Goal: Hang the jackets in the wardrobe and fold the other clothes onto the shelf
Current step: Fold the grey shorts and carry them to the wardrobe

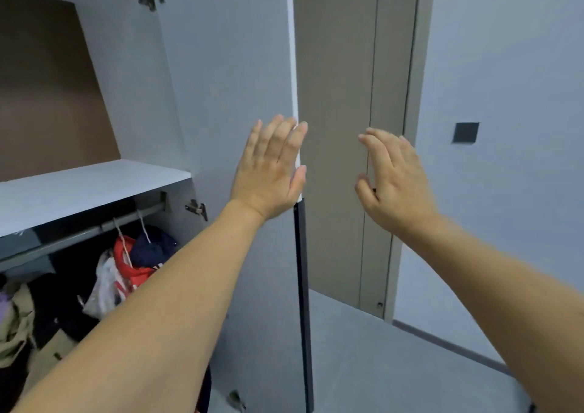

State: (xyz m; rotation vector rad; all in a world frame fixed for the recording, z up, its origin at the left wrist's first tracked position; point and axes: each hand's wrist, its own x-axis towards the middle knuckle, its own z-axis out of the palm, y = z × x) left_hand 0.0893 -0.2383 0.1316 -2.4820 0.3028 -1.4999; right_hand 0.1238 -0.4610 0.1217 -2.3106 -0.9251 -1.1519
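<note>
Left hand: the left hand (268, 172) lay flat against the inner face of the open wardrobe door (234, 96), fingers straight and spread, the fingertips and thumb reaching its white front edge.
Right hand: the right hand (395, 178) hung in the air just right of that edge, fingers loosely extended and apart, holding nothing, touching nothing.
Shelf: the pale shelf (79, 188) inside the wardrobe sat at the left, above the rail (79, 237).
Jackets: a red jacket (128, 261) and a navy jacket (155, 248) hung from the rail on hangers; a white patterned garment (106, 289) hung beside them, and a beige garment (14, 324) showed lower left.
Room: a grey room door (344, 128) stood behind the hands, a dark wall switch (465, 132) to its right.
</note>
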